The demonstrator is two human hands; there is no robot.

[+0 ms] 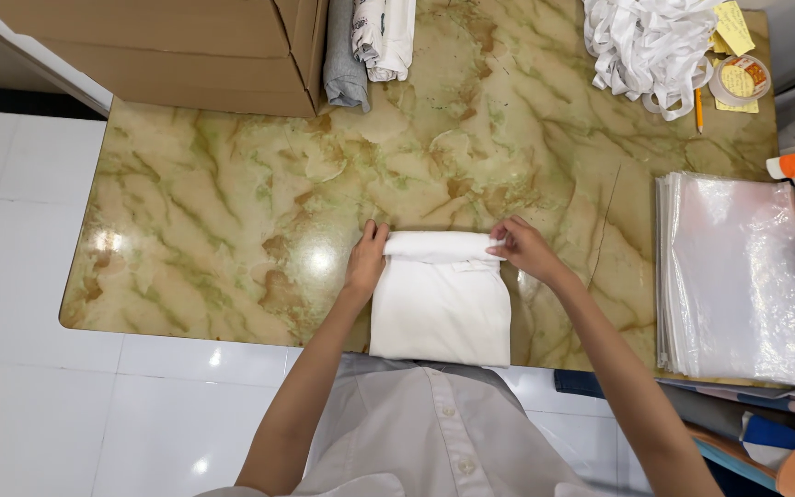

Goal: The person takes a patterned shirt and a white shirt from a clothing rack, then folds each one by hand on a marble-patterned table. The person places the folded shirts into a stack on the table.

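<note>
Left hand [366, 260]: fingers extended and close together, pressed flat against the left end of the rolled far edge of a folded white garment [441, 308]; not visibly closed around it. Right hand [520, 247]: fingertips curled, pinching the right end of that same roll.

Garment lies at the near edge of a marble-patterned table [232, 212], in front of the person's grey shirt [434, 433], the rolled fold on the side away from the body.

Right of it, well apart: stack of clear plastic bags [743, 276]. Far right corner: heap of white ribbon [650, 41]. Far left: cardboard box [186, 46], folded cloths [370, 41] just beside it.
</note>
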